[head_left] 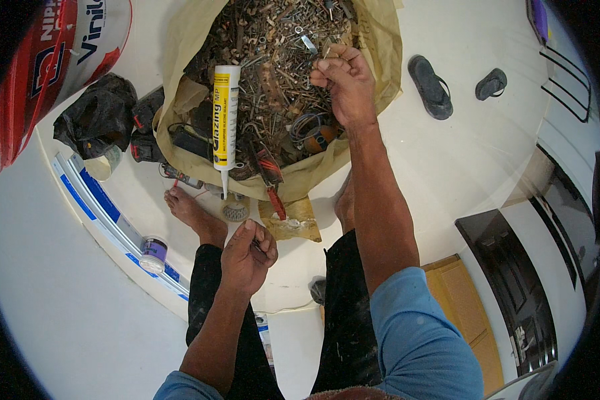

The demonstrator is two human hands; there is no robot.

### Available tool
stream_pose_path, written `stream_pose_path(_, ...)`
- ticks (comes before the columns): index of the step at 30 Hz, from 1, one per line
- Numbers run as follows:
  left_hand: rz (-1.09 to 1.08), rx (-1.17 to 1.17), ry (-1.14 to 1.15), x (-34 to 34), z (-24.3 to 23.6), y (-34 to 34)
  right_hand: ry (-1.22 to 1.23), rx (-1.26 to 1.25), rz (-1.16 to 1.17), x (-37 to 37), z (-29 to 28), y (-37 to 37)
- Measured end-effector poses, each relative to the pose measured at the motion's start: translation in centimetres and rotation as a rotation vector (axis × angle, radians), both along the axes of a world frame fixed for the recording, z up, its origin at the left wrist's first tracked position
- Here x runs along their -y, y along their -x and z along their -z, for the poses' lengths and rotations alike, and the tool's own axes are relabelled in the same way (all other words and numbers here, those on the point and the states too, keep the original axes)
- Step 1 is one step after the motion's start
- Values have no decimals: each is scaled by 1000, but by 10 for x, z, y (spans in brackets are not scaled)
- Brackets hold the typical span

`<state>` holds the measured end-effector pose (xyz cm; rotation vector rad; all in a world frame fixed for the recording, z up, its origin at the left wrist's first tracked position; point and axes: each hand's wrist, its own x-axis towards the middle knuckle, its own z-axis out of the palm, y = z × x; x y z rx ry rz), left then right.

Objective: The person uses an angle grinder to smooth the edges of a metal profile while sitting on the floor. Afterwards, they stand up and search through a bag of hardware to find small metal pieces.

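A pale yellow sack (385, 50) lies spread open in front of me, heaped with loose screws, nails and small metal parts (273, 80). My right hand (347, 80) is over the heap's right side, thumb and fingers pinched on a small thin screw or nail (327, 52). Nearer my body, my left hand (247, 257) is closed, with some small dark metal pieces (255, 245) partly showing between the fingers. On the sack's left part rests a white and yellow sealant tube (225, 120), its nozzle toward me. A red-handled tool (275, 201) leans over the near edge.
Black sandals (431, 87) lie on the floor at right. A red and white pail (67, 60), a black plastic bag (100, 113) and a purple-and-white tub (153, 253) stand at left. A tan sheet (290, 227) and a round roll (235, 210) lie between my feet.
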<state>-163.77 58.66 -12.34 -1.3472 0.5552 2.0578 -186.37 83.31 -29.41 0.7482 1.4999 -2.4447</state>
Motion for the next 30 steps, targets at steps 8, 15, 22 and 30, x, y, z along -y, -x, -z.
stream_pose_path(8, -21, -9, -26, 1, 0, 0, 113, 1, -56, -1, -7, -11)
stream_pose_path(15, -6, 4, -23, 2, 0, -3, 244, 20, -47, 0, -7, -21)
stream_pose_path(22, 0, 8, -14, 1, 0, -2, -46, 85, -295, 20, -7, -41)
stream_pose_path(30, -25, 28, -15, 0, 1, -2, -1007, -59, -388, 33, -8, -44)
